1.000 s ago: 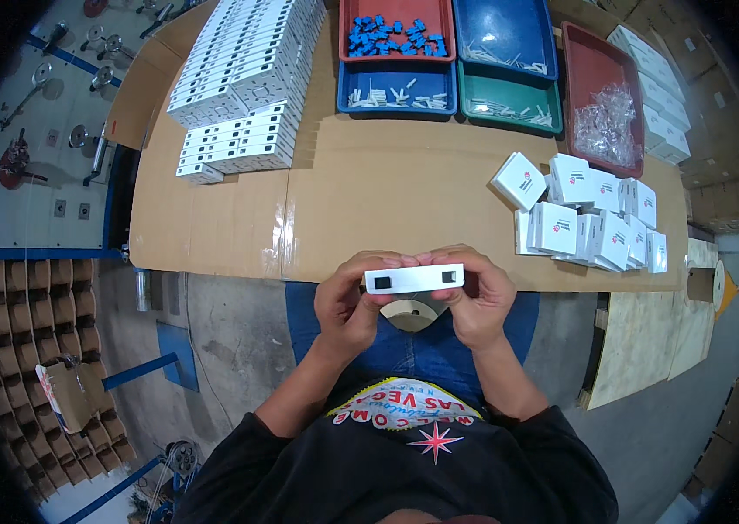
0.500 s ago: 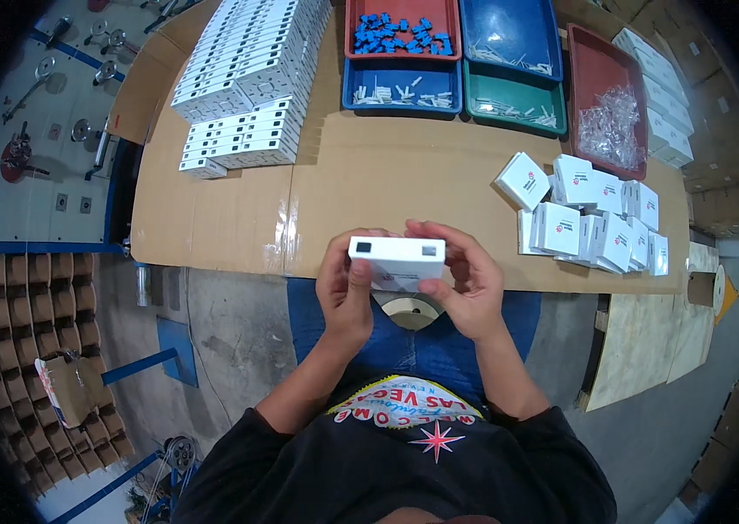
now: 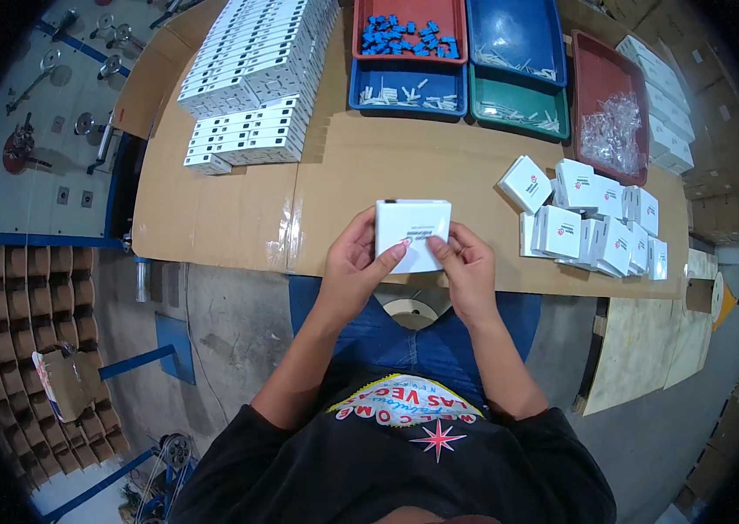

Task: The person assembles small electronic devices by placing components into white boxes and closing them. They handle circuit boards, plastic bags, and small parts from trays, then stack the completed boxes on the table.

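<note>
Both hands hold one flat white box (image 3: pixel 413 222) over the near edge of the cardboard-covered table. Its broad printed face is turned up, and a dark spot shows at its far left edge. My left hand (image 3: pixel 356 269) grips the left side, thumb lying across the face. On the right side my right hand (image 3: pixel 468 269) is closed, its thumb pressed on the face near the lower corner. The other fingers are partly hidden beneath the box. To the right, a group of similar white boxes (image 3: pixel 559 231) lies on the cardboard, some leaning on one another.
Tall stacks of white boxes (image 3: pixel 251 131) stand at the far left. Trays at the back hold small parts: a red tray with blue pieces (image 3: pixel 409 39), blue trays (image 3: pixel 409 112), a green tray (image 3: pixel 522 131) and a red tray with clear pieces (image 3: pixel 587 87). Bare cardboard (image 3: pixel 212 210) lies left.
The box has tipped from showing its narrow edge to showing its broad printed face. Both hands have shifted their grip, with the thumbs now on that face.
</note>
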Available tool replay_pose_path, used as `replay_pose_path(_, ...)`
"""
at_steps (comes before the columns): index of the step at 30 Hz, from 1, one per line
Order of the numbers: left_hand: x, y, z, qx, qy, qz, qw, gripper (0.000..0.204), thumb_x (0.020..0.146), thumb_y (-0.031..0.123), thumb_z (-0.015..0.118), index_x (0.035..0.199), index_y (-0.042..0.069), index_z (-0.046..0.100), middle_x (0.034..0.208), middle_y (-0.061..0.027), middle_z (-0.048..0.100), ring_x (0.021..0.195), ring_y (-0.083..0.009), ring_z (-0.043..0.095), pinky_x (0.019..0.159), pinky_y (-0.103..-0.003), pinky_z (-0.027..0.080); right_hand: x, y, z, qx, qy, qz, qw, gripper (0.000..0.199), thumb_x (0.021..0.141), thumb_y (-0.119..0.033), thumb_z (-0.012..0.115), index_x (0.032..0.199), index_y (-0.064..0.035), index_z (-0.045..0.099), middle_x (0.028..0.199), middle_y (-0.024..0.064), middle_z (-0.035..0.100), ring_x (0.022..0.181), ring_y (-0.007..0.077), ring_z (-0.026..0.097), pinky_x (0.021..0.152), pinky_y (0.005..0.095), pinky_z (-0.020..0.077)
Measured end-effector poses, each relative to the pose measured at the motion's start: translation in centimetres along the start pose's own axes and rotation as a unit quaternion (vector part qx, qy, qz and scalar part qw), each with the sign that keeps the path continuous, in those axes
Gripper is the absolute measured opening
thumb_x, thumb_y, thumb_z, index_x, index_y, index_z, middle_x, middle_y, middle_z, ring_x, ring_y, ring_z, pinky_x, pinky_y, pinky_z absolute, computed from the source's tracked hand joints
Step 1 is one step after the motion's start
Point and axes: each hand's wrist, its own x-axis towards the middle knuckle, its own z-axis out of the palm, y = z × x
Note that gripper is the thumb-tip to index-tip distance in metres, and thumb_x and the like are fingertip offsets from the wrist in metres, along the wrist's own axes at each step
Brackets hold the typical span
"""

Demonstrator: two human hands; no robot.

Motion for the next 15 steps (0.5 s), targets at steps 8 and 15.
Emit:
replay_pose_path(8,0.4,-1.4,-0.3,-0.037,0.028,-0.045,0.998,0.055,0.099,0.002,0.064,0.149,-0.002,0.041,0.132,-0.0132,0.064,0.121,-0.0192,0.063,0.103,-0.033,0.052,0.7,0.9,-1.0,-0.075,0.052,0.011,0.996,0.036,0.098,-0.012,0.071,0.129,0.0024,0.062,0.121,0.0118,0.07,0.104,0.0136,0.067,0.091,0.028,0.0535)
replay_pose_path(15,-0.4,-4.2,-0.4,-0.076,0.046,-0.033,0.996,0.053,0.109,0.031,0.049,0.153,0.002,0.039,0.147,-0.0134,0.054,0.132,-0.0233,0.056,0.112,-0.039,0.045,0.4,2.6,0.2,-0.345,0.0,-0.168,0.923,0.059,0.091,-0.017,0.078,0.139,0.0029,0.052,0.136,0.0204,0.061,0.117,0.0262,0.065,0.1,0.038,0.0504)
